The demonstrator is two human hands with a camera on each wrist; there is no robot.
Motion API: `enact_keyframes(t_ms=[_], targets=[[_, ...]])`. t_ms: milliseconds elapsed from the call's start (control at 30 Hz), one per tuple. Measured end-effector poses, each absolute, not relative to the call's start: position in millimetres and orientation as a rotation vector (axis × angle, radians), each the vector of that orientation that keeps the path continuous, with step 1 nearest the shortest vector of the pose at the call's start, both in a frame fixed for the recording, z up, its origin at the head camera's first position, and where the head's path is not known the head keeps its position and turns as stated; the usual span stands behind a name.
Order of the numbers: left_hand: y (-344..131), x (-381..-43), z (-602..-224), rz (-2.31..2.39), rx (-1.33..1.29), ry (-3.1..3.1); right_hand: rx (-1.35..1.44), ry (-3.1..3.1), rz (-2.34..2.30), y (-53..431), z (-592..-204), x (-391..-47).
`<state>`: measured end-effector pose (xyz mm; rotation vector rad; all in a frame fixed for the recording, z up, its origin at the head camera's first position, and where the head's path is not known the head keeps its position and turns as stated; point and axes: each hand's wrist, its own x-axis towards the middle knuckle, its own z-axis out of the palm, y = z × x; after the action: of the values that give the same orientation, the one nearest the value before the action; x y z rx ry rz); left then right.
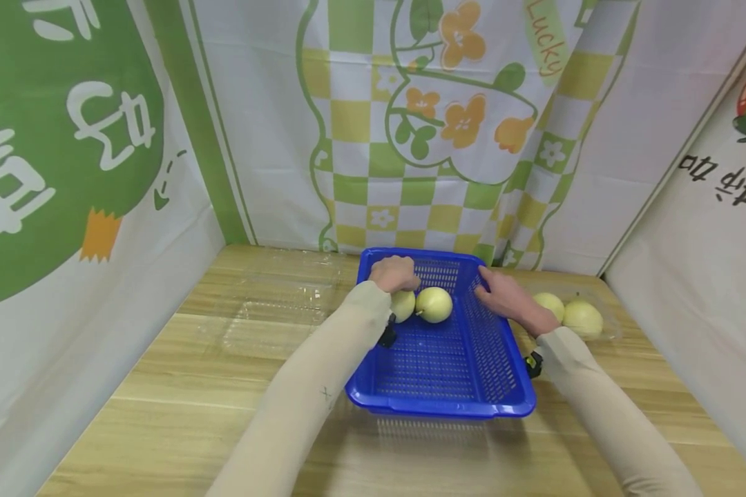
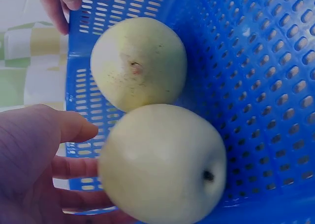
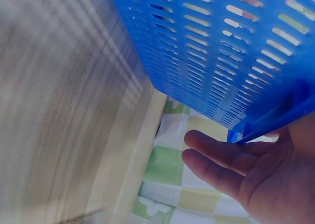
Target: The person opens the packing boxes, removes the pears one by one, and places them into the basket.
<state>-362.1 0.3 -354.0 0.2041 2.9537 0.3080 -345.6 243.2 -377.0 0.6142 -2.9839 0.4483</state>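
Observation:
A blue plastic basket (image 1: pixel 441 408) with slotted walls is at the middle of the table. Two pale yellow pears lie side by side in its far left part: a left pear (image 1: pixel 403 306) and a right pear (image 1: pixel 434 305). My left hand (image 1: pixel 395 274) reaches over the left wall beside the left pear. In the left wrist view, its fingers extend along the near pear (image 2: pixel 162 165), the thumb apart from it. My right hand (image 1: pixel 506 297) grips the basket's right rim near the far corner; the right wrist view shows its fingers (image 3: pixel 216 155) outside the wall.
Transparent plastic containers (image 1: pixel 276 324) lie on the wooden table (image 1: pixel 180 386) to the left. Two more pears (image 1: pixel 583 319) sit in a clear container at the right, beside my right forearm. Printed cloth (image 1: pixel 379 172) hangs at the back and both sides.

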Motion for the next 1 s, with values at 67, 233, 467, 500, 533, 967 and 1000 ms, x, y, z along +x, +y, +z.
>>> enact_keyframes(t_ms=[67, 233, 467, 500, 533, 967, 1000], targets=[[0.7, -361.6, -350.4, 0.314, 0.229, 2.951, 0.624, -2.983, 0.448, 243.0, -376.1, -345.5], [3.3, -360.3, -343.5, 0.285, 0.275, 2.961, 0.65, -2.97, 0.447, 242.6, -375.1, -344.1], [6.8, -357.2, -334.7, 0.242, 0.326, 2.951, 0.644, -2.974, 0.511, 246.3, -375.8, -344.7], [7.2, -356.3, -333.5, 0.24, 0.336, 2.955, 0.645, -2.976, 0.518, 246.9, -375.8, -345.0], [7.7, -355.3, -332.5, 0.235, 0.346, 2.96, 0.649, -2.976, 0.519, 247.5, -375.6, -345.2], [17.9, -341.9, -312.4, 0.323, 0.705, 3.022, 0.65, -2.966, 0.565, 263.0, -361.5, -340.3], [19.3, -340.5, -310.7, 0.34, 0.75, 3.039, 0.655, -2.953, 0.566, 265.1, -360.3, -340.1]])
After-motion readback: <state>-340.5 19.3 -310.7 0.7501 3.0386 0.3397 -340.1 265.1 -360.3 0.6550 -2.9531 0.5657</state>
